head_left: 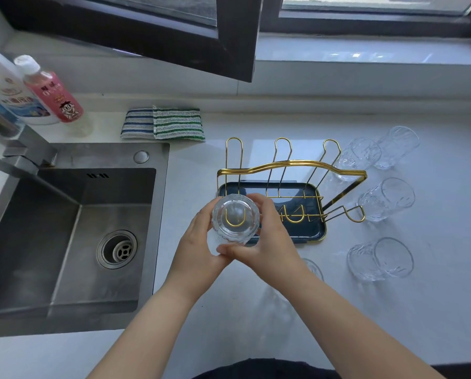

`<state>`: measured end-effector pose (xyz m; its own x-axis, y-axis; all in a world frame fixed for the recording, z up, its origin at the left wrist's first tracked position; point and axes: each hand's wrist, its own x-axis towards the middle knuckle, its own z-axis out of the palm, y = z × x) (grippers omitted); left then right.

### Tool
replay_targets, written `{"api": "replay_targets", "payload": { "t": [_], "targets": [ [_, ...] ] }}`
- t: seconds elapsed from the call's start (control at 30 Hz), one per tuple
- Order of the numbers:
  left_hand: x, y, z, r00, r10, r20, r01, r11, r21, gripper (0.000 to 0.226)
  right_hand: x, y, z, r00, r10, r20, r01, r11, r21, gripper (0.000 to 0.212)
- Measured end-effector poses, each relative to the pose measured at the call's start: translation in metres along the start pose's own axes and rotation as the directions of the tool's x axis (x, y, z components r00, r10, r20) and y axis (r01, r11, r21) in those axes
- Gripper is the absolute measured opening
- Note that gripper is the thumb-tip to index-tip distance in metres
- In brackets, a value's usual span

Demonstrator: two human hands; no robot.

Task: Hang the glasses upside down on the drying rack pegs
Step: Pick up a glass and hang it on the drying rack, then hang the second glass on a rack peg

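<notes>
A clear ribbed glass (235,220) is held upside down, base toward me, over the near left peg of the gold wire drying rack (291,166); the peg's loop shows through the base. My left hand (198,242) grips its left side and my right hand (267,236) wraps its right side and rim. The rack stands on a dark blue tray (315,231). Several more glasses lie on their sides to the right: two at the back (364,154), one in the middle (387,198), one near (382,259). Another glass (313,269) is partly hidden behind my right forearm.
A steel sink (73,236) with a faucet (18,157) fills the left. Two bottles (51,91) stand behind it. Two striped sponge cloths (163,123) lie behind the rack. An open window frame (228,36) overhangs the back of the white counter.
</notes>
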<state>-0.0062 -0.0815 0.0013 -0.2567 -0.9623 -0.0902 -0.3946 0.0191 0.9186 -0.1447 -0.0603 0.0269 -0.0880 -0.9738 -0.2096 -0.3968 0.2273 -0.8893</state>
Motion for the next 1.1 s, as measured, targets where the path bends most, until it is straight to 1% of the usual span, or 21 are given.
{"api": "replay_targets", "payload": {
  "t": [0.1, 0.2, 0.27, 0.33, 0.4, 0.47, 0.5, 0.6, 0.7, 0.77, 0.87, 0.97, 1.03, 1.1],
  "targets": [
    [-0.003, 0.001, 0.001, 1.0, -0.005, 0.009, 0.005, 1.0, 0.004, 0.08, -0.004, 0.0, -0.001, 0.999, 0.027, 0.035, -0.027, 1.0, 0.002, 0.099],
    [-0.007, -0.001, 0.002, 0.998, -0.058, 0.013, 0.058, 0.998, -0.039, 0.087, -0.011, -0.002, -0.005, 0.999, 0.034, 0.039, -0.034, 0.999, 0.001, 0.102],
    [-0.009, -0.006, 0.003, 0.993, -0.117, 0.026, 0.119, 0.99, -0.076, 0.094, -0.02, -0.002, -0.01, 0.999, 0.015, 0.043, -0.014, 0.999, -0.036, 0.099],
    [-0.014, -0.013, 0.006, 0.982, -0.187, 0.04, 0.189, 0.979, -0.075, 0.095, -0.033, 0.001, -0.019, 0.998, -0.011, 0.06, 0.016, 0.996, -0.085, 0.091],
    [-0.021, -0.02, 0.011, 0.96, -0.271, 0.062, 0.275, 0.96, -0.055, 0.086, -0.049, 0.008, -0.031, 0.997, -0.048, 0.058, 0.053, 0.994, -0.095, 0.081],
    [-0.032, -0.026, 0.018, 0.933, -0.334, 0.132, 0.341, 0.94, -0.03, 0.078, -0.064, 0.02, -0.045, 0.997, -0.078, 0.015, 0.08, 0.992, -0.095, 0.072],
    [-0.037, -0.028, 0.023, 0.924, -0.34, 0.177, 0.345, 0.938, 0.0, 0.076, -0.07, 0.029, -0.053, 0.997, -0.081, -0.015, 0.08, 0.992, -0.101, 0.071],
    [-0.047, -0.023, 0.044, 0.916, -0.276, 0.292, 0.256, 0.961, 0.105, 0.08, -0.089, 0.057, -0.07, 0.998, -0.025, -0.063, 0.017, 0.992, -0.122, 0.081],
    [-0.05, -0.011, 0.07, 0.911, -0.169, 0.376, 0.117, 0.981, 0.157, 0.093, -0.101, 0.08, -0.074, 0.998, 0.062, -0.027, -0.065, 0.993, -0.103, 0.089],
    [-0.049, -0.005, 0.085, 0.91, -0.115, 0.399, 0.043, 0.982, 0.185, 0.097, -0.105, 0.091, -0.072, 0.995, 0.1, -0.003, -0.1, 0.993, -0.068, 0.09],
    [-0.046, 0.001, 0.1, 0.93, -0.072, 0.361, -0.012, 0.974, 0.226, 0.097, -0.106, 0.103, -0.07, 0.988, 0.154, 0.024, -0.154, 0.988, 0.015, 0.088],
    [-0.045, 0.004, 0.109, 0.953, -0.061, 0.298, -0.023, 0.963, 0.27, 0.094, -0.105, 0.107, -0.07, 0.982, 0.177, 0.071, -0.182, 0.981, 0.07, 0.082],
    [-0.045, 0.007, 0.113, 0.965, -0.064, 0.253, -0.012, 0.958, 0.287, 0.088, -0.105, 0.106, -0.071, 0.98, 0.174, 0.099, -0.184, 0.978, 0.101, 0.077],
    [-0.047, 0.011, 0.115, 0.976, -0.068, 0.205, 0.005, 0.956, 0.293, 0.078, -0.105, 0.105, -0.075, 0.978, 0.172, 0.12, -0.188, 0.972, 0.138, 0.073]
  ]
}}
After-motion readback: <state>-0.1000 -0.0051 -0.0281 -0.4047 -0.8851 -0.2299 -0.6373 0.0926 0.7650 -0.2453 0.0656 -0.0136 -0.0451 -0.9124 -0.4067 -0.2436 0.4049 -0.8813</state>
